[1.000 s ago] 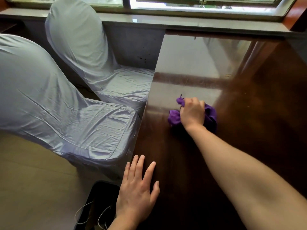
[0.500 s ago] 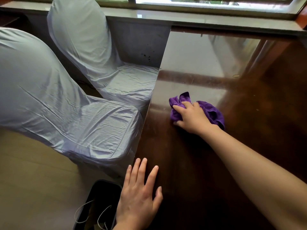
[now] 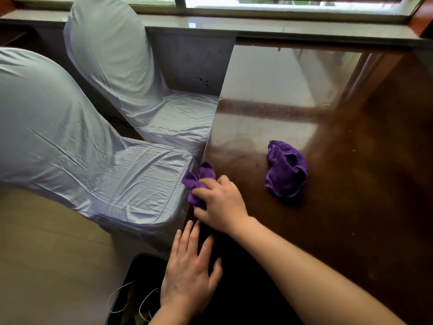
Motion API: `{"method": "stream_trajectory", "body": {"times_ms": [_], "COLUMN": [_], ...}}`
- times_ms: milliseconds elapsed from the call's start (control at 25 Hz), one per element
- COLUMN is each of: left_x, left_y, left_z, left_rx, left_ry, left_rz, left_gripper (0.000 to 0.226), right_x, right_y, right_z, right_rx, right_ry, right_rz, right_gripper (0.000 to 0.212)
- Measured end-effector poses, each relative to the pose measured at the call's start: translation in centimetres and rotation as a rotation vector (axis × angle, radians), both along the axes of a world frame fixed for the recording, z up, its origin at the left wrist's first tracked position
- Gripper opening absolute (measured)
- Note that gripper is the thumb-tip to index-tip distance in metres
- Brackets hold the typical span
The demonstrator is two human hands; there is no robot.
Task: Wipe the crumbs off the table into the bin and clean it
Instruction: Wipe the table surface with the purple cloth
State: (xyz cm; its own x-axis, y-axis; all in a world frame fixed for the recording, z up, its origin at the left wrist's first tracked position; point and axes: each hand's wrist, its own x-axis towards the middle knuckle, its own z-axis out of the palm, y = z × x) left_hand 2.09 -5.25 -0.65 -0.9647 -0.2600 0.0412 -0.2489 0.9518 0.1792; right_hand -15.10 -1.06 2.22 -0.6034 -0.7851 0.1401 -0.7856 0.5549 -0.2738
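My right hand [image 3: 220,202] grips a purple cloth [image 3: 195,182] at the left edge of the dark glossy wooden table [image 3: 351,207], with part of the cloth hanging past the edge. A second bunched purple cloth [image 3: 285,170] lies loose on the table, apart from both hands. My left hand [image 3: 189,275] lies flat with fingers spread on the table's left edge, just below the right hand. A black bin [image 3: 131,285] with white strings stands on the floor under that edge. A few pale specks [image 3: 353,150] dot the table to the right.
Two chairs in pale grey covers, one near [image 3: 93,165] and one farther back [image 3: 131,73], stand close against the table's left side. A grey window ledge [image 3: 281,29] runs along the far end. A small ring mark [image 3: 325,104] shows on the tabletop.
My right hand has swept from the middle of the table to the left edge with a purple cloth. Another purple cloth now lies where the hand was. My left hand has stayed put.
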Motion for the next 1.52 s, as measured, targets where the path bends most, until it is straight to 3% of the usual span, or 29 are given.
{"method": "stream_trajectory", "body": {"times_ms": [240, 480, 640, 720, 920, 1080, 1200, 1360, 1440, 1520], "left_x": [0.1, -1.6, -6.4, -9.5, -15.1, -15.5, -15.4, -15.4, -15.5, -15.5], "left_y": [0.5, 2.0, 5.5, 7.0, 10.1, 10.4, 10.3, 10.5, 10.6, 10.5], "left_z": [0.7, 1.6, 2.1, 1.9, 0.8, 0.3, 0.3, 0.2, 0.2, 0.2], "left_rx": [0.035, 0.007, 0.013, 0.002, -0.024, -0.072, -0.074, -0.097, -0.104, -0.093], "left_ry": [0.007, -0.036, -0.079, -0.092, -0.149, -0.149, -0.153, -0.152, -0.151, -0.143], "left_rz": [0.017, 0.085, 0.085, 0.027, 0.083, 0.125, 0.128, 0.137, 0.138, 0.14], "left_gripper": [0.057, 0.061, 0.066, 0.067, 0.069, 0.073, 0.074, 0.074, 0.074, 0.074], "right_x": [2.5, -1.7, 2.5, 0.8, -7.1, -9.9, -16.8, -22.5, -22.0, -19.1], "right_y": [14.1, 22.5, 22.3, 24.4, 27.4, 28.8, 29.7, 27.0, 24.9, 22.6], "right_z": [-0.5, 0.4, -0.8, -0.1, 0.8, 0.8, 1.8, 1.2, 1.3, 0.9], "right_rx": [-0.028, -0.04, 0.005, 0.042, 0.033, -0.036, -0.214, -0.098, -0.053, -0.034], "right_ry": [0.08, 0.051, 0.118, 0.132, 0.037, 0.012, 0.036, -0.076, -0.084, -0.04], "right_rz": [-0.085, -0.714, -0.316, -0.212, -0.718, -0.465, -0.73, -0.857, -0.785, -0.57], "right_gripper": [0.035, 0.034, 0.039, 0.041, 0.038, 0.036, 0.035, 0.038, 0.033, 0.03]}}
